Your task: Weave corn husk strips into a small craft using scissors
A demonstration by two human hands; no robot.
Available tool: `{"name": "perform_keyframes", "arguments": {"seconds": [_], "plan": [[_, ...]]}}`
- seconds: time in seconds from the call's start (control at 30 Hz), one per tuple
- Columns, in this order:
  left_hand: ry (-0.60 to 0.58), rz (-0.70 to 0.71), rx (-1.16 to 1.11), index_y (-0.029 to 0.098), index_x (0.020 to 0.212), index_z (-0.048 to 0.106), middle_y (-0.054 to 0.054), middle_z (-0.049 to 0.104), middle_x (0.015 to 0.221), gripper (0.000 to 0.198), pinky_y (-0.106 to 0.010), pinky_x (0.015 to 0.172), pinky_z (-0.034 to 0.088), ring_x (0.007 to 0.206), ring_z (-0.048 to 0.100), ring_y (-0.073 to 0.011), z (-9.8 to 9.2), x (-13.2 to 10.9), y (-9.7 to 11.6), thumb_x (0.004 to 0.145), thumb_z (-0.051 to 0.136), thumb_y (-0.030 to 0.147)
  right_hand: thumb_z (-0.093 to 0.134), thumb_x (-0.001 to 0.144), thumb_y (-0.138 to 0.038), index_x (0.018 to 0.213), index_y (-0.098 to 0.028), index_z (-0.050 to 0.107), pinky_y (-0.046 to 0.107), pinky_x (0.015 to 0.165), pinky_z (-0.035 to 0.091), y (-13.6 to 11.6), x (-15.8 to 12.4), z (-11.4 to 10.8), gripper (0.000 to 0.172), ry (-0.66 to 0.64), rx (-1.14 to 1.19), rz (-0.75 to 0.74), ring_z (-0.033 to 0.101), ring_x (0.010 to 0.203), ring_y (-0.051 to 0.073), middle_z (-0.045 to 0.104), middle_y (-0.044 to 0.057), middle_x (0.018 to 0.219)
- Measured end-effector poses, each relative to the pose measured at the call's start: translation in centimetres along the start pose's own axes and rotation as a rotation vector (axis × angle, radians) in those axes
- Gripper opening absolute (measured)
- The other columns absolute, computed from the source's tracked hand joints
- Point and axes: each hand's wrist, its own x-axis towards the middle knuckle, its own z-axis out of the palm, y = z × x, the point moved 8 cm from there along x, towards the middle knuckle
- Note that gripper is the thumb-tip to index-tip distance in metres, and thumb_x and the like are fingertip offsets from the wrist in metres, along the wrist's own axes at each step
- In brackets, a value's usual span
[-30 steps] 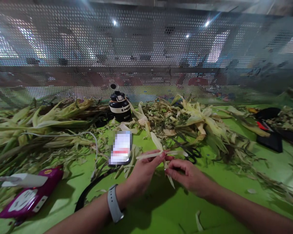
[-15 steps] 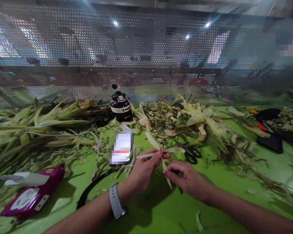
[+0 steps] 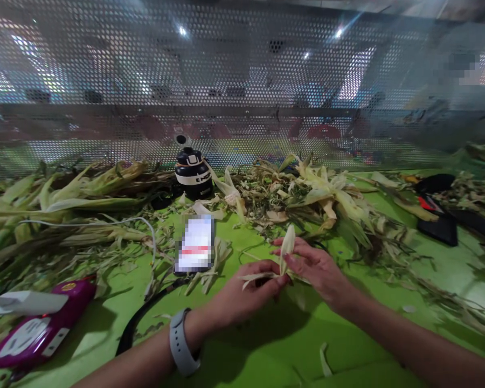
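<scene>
My left hand (image 3: 250, 293), a grey watch band on its wrist, pinches pale corn husk strips where they cross. One husk strip (image 3: 288, 247) stands upright from the crossing, and another (image 3: 254, 278) points left over my fingers. My right hand (image 3: 321, 272) is closed on the upright strip near its lower part, thumb towards me. Both hands meet just above the green table (image 3: 267, 355). The black scissors lie mostly hidden behind my right hand.
A lit phone (image 3: 196, 243) lies left of my hands, with a black bottle (image 3: 194, 175) behind it. A purple device (image 3: 44, 326) sits at the left. Corn husks (image 3: 327, 188) and shreds line the back, before a perforated metal screen (image 3: 242, 70). Dark items (image 3: 438, 226) lie right.
My right hand has moved up from the lower strip to the crossing. A husk strip now stands upright between my hands. My left hand has shifted slightly right and down.
</scene>
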Motion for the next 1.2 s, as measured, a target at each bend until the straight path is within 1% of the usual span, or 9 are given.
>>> {"name": "perform_keyframes", "arguments": {"seconds": [0.13,0.37,0.5,0.63,0.7,0.87,0.93,1.03,1.2], "plan": [[0.034,-0.058,-0.087,0.015,0.078,0.062,0.001,0.054,0.064,0.032,-0.023,0.056,0.036,0.059,0.046,-0.0107,-0.5,0.4,-0.7,0.078,0.061,0.047,0.065,0.081,-0.045,0.084,-0.023,0.075,0.036,0.092,0.045,0.9,-0.3,-0.1,0.025,0.073,0.186,0.035,0.055,0.107,0.021,0.06,0.005,0.114],[-0.012,-0.121,-0.182,0.014,0.073,0.061,0.002,0.054,0.062,0.038,-0.024,0.058,0.037,0.059,0.047,-0.0104,-0.3,0.2,-0.7,0.072,0.066,0.052,0.067,0.08,-0.038,0.086,-0.023,0.074,0.032,0.089,0.047,0.9,-0.9,-0.7,0.018,0.151,0.247,0.027,0.055,0.104,0.02,0.059,0.004,0.111],[-0.012,-0.129,-0.231,0.014,0.073,0.062,0.003,0.053,0.059,0.037,-0.023,0.055,0.035,0.056,0.045,-0.0092,-0.3,0.2,-1.2,0.071,0.068,0.051,0.073,0.074,-0.042,0.081,-0.022,0.075,0.034,0.088,0.047,1.5,-0.6,-1.0,0.021,0.214,0.323,0.048,0.057,0.096,0.02,0.064,0.004,0.099],[0.018,-0.177,-0.401,0.015,0.093,0.064,0.0,0.06,0.065,0.036,-0.022,0.054,0.032,0.054,0.044,-0.008,-0.6,0.4,-2.5,0.076,0.065,0.047,0.074,0.073,-0.043,0.08,-0.02,0.074,0.033,0.08,0.047,2.9,0.0,-0.8,0.024,0.221,0.427,0.165,0.06,0.079,0.018,0.068,0.002,0.078],[0.034,-0.186,-0.461,0.016,0.1,0.063,-0.001,0.064,0.072,0.038,-0.022,0.054,0.032,0.056,0.046,-0.0083,-0.8,0.5,-2.8,0.077,0.065,0.045,0.073,0.073,-0.041,0.08,-0.02,0.073,0.033,0.077,0.048,3.3,0.1,-0.8,0.023,0.224,0.463,0.199,0.061,0.077,0.018,0.068,0.002,0.075],[0.041,-0.19,-0.348,0.014,0.074,0.06,0.001,0.058,0.063,0.036,-0.021,0.051,0.026,0.051,0.038,-0.0063,-0.9,0.7,-2.5,0.077,0.064,0.049,0.076,0.071,-0.041,0.078,-0.02,0.074,0.031,0.075,0.049,3.2,0.1,-0.9,0.022,0.249,0.515,0.209,0.062,0.074,0.017,0.069,0.002,0.073],[0.043,-0.19,-0.329,0.014,0.072,0.059,0.004,0.052,0.058,0.037,-0.021,0.051,0.025,0.051,0.036,-0.0062,-0.9,0.6,-2.2,0.076,0.064,0.05,0.075,0.072,-0.041,0.078,-0.019,0.074,0.03,0.076,0.049,3.3,0.0,-0.7,0.022,0.233,0.497,0.223,0.063,0.074,0.016,0.07,0.001,0.073],[0.024,-0.186,-0.319,0.015,0.077,0.061,0.006,0.045,0.058,0.036,-0.021,0.052,0.024,0.053,0.033,-0.0064,-0.7,0.4,-2.1,0.074,0.066,0.051,0.071,0.076,-0.043,0.085,-0.019,0.073,0.03,0.079,0.048,3.5,-0.3,0.1,0.026,0.136,0.465,0.268,0.064,0.08,0.016,0.071,0.003,0.082],[-0.103,-0.113,-0.207,0.015,0.082,0.065,0.0,0.056,0.078,0.036,-0.024,0.066,0.036,0.07,0.045,-0.0114,0.5,0.1,-1.7,0.078,0.062,0.05,0.074,0.074,-0.038,0.101,-0.02,0.071,0.029,0.08,0.048,3.4,-1.0,2.3,0.033,-0.089,0.496,0.335,0.064,0.085,0.016,0.072,0.005,0.092]]}}
